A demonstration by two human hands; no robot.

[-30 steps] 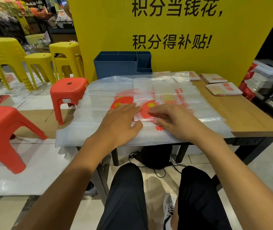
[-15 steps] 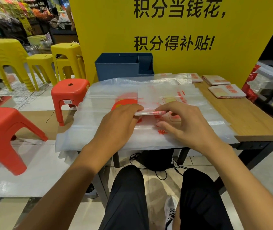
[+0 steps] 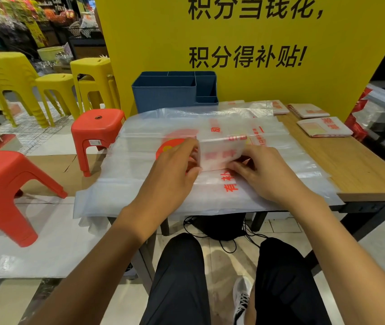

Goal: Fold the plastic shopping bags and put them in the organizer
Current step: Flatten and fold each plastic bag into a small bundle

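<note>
A partly folded plastic shopping bag (image 3: 219,153) is pinched at its near edge by the left hand (image 3: 175,177) and right hand (image 3: 264,172) above spread-out bags (image 3: 121,184) on the wooden table (image 3: 350,160).

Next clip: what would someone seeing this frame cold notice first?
First the big yellow sign with black Chinese lettering behind the wooden table. Next, mid-table, the left hand and right hand pinching a partly folded clear plastic bag with red print above a spread of flat clear bags. A blue compartmented plastic organizer stands at the table's back edge, and folded bags lie far right.
</note>
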